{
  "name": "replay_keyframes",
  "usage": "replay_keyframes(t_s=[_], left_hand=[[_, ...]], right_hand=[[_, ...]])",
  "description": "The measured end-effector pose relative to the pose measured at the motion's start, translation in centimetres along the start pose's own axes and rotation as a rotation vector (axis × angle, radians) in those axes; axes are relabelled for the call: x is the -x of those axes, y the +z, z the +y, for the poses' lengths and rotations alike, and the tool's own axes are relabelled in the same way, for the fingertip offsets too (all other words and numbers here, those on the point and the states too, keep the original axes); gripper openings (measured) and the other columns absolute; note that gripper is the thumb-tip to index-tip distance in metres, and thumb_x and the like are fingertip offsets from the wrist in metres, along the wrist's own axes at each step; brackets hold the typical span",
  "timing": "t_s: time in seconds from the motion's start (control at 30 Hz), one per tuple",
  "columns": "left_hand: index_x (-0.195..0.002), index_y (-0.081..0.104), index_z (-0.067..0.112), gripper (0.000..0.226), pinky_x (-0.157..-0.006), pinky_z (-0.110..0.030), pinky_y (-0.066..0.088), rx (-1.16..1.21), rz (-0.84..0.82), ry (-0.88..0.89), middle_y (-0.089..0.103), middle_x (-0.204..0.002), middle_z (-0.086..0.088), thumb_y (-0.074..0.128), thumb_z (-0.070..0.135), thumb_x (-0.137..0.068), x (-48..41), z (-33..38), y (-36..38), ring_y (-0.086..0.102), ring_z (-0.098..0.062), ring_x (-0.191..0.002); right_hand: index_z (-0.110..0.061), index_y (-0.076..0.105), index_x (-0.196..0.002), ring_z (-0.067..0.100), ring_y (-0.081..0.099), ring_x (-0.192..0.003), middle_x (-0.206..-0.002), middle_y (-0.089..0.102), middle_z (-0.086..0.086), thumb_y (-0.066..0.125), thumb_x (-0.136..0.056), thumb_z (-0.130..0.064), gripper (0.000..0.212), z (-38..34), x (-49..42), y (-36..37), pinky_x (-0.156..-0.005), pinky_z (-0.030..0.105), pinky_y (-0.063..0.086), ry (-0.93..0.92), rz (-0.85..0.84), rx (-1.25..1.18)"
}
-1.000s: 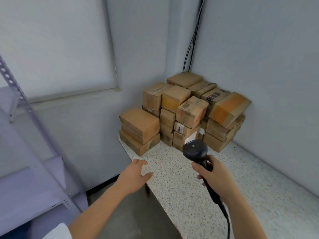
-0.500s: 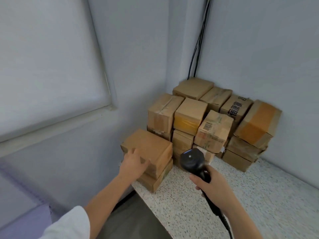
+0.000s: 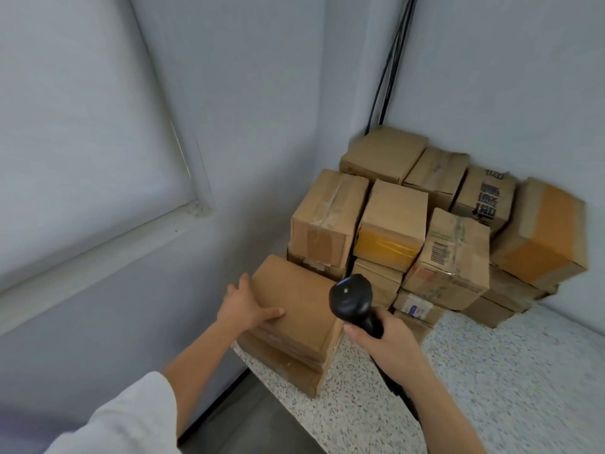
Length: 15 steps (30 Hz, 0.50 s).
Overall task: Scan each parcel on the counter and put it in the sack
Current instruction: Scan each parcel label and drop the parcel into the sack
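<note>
A flat brown cardboard parcel (image 3: 302,309) lies on top of another parcel (image 3: 281,363) at the left front corner of the speckled counter (image 3: 491,371). My left hand (image 3: 244,308) holds the top parcel at its left edge, with the thumb on its top face and the fingers down its left side. My right hand (image 3: 389,345) grips the handle of a black barcode scanner (image 3: 350,296), whose head hovers just right of that parcel. Its cable runs down along my right forearm. No sack is in view.
Several more cardboard parcels (image 3: 393,221) are stacked in the corner behind, some with barcode labels. Black cables (image 3: 389,60) run down the wall corner. A window with a white blind (image 3: 82,126) is on the left. The floor lies below the counter's left edge.
My left hand went from hovering over the counter edge to the top parcel and now holds its left side. The view has moved closer to the stack. The scanner stays beside the parcel.
</note>
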<state>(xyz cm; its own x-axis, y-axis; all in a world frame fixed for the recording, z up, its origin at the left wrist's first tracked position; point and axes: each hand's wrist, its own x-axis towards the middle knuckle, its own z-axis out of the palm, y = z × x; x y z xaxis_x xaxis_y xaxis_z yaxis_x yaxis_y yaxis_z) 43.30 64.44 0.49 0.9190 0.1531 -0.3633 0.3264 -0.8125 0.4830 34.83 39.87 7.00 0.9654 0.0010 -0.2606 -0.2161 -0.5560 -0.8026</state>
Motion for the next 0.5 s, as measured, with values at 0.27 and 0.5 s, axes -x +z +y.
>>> replay_keyframes(t_s=[0.27,0.5], left_hand=[[-0.144,0.024,0.016,0.097,-0.099,-0.035,0.041,0.057,-0.111,0.009,0.029,-0.137,-0.012,0.068,0.062,-0.071,-1.9,-1.5,-0.3,0.042,-0.029,-0.122],[-0.124,0.039,0.017,0.064,-0.087,-0.036,0.045,0.605,-0.314,-0.152,0.047,-0.121,-0.003,0.064,0.056,-0.079,-2.8,-3.0,-0.2,0.05,-0.022,-0.106]], right_hand=[[-0.025,0.056,-0.086,0.008,0.057,-0.077,-0.079,0.06,-0.009,0.067,-0.081,-0.041,0.02,0.4,-2.7,2.4,-0.059,0.022,0.038,0.069,-0.021,0.02],[-0.024,0.055,-0.089,0.007,0.056,-0.079,-0.081,0.059,-0.01,0.067,-0.081,-0.039,0.021,0.6,-2.5,3.1,-0.059,0.02,0.037,0.091,0.003,0.037]])
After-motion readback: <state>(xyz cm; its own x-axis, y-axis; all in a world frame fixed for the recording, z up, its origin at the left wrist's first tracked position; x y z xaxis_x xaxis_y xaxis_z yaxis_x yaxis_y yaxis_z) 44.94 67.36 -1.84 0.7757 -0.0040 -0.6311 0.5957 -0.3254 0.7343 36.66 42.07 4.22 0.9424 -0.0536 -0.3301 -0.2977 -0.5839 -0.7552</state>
